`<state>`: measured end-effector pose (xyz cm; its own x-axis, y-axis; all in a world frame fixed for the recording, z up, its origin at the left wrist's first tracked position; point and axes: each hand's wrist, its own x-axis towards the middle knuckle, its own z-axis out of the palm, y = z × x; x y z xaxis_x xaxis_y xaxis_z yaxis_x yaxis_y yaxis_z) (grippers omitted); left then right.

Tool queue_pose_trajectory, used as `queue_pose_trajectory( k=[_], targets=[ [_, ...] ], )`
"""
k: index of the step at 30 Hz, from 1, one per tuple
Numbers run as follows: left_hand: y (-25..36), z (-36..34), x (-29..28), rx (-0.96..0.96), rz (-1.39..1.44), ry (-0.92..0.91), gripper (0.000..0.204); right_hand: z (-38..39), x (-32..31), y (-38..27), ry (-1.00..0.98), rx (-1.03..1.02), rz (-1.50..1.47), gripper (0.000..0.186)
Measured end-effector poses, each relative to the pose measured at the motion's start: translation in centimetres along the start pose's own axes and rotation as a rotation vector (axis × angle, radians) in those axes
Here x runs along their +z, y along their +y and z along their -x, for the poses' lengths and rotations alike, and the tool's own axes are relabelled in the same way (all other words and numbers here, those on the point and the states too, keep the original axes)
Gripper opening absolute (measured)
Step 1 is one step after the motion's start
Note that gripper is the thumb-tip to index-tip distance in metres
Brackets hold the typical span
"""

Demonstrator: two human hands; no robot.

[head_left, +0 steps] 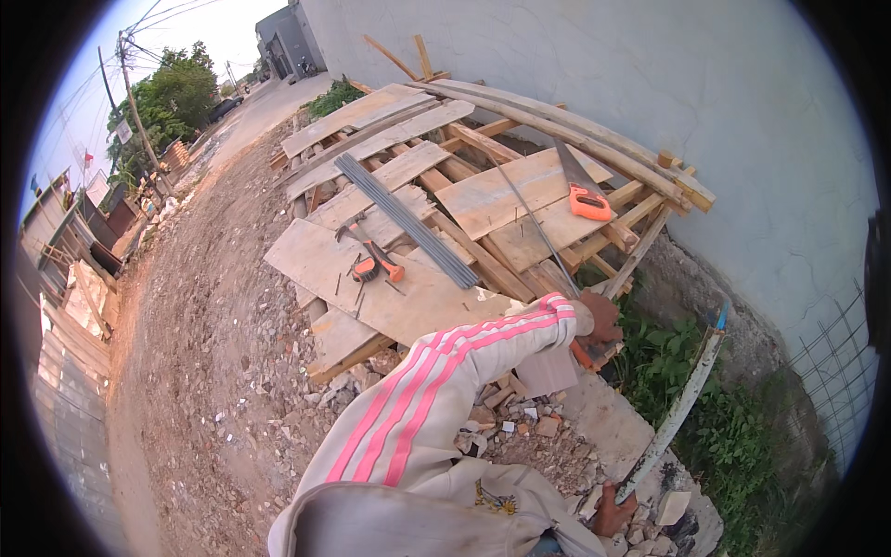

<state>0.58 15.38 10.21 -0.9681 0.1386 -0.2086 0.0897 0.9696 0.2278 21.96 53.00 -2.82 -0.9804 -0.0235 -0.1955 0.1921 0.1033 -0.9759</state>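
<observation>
My left arm, in a white sleeve with pink stripes, reaches to the right across the view. My left hand (601, 317) is closed at the near end of a long thin metal rod (538, 226), which runs back over the boards. Just under that hand is an orange-red piece (587, 355), mostly hidden, whose kind I cannot make out. Low in the view, my right hand (613, 511) is closed round the lower end of a worn white-grey pipe (670, 418). The pipe slants up to the right and has a blue tip.
Rough boards (390, 255) lie on a timber frame, with a hammer (371, 249), a tape measure (365, 269), loose nails, a bundle of grey rods (404, 218) and an orange-handled handsaw (583, 186). Rubble (534, 436), weeds (733, 436), wire mesh (835, 362) and a wall (742, 139) are around.
</observation>
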Motion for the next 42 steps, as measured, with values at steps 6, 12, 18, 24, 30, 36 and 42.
queue_pose_trajectory(
  k=[6,12,18,24,30,36,42],
  targets=[
    [-2.2,0.5,4.2,0.103,0.078,0.238,0.049,-1.1,-0.5,0.1,0.047,-0.069,-0.039,0.022],
    [1.8,4.8,2.6,0.031,0.184,0.347,0.043,-3.5,-1.4,2.8,0.089,-0.156,-0.02,0.022],
    [5.2,5.6,-7.2,0.258,0.498,1.08,0.041,-3.3,2.4,-4.1,0.128,-0.075,-0.116,0.02],
    [5.7,15.5,-21.8,0.692,1.128,1.074,0.05,-6.2,4.3,-8.5,-0.048,-0.328,-0.101,0.018],
    [4.0,22.9,-33.8,1.195,1.098,1.269,0.061,-7.9,10.7,-16.9,-0.313,-0.473,-0.097,0.022],
    [13.4,31.4,-37.5,1.322,1.346,1.625,0.048,-8.4,15.8,-24.0,-0.303,-0.768,-0.177,0.023],
    [12.5,37.8,-36.7,1.649,1.028,1.355,0.06,-8.7,18.7,-27.8,-0.375,-0.897,-0.18,0.02]
  ],
)
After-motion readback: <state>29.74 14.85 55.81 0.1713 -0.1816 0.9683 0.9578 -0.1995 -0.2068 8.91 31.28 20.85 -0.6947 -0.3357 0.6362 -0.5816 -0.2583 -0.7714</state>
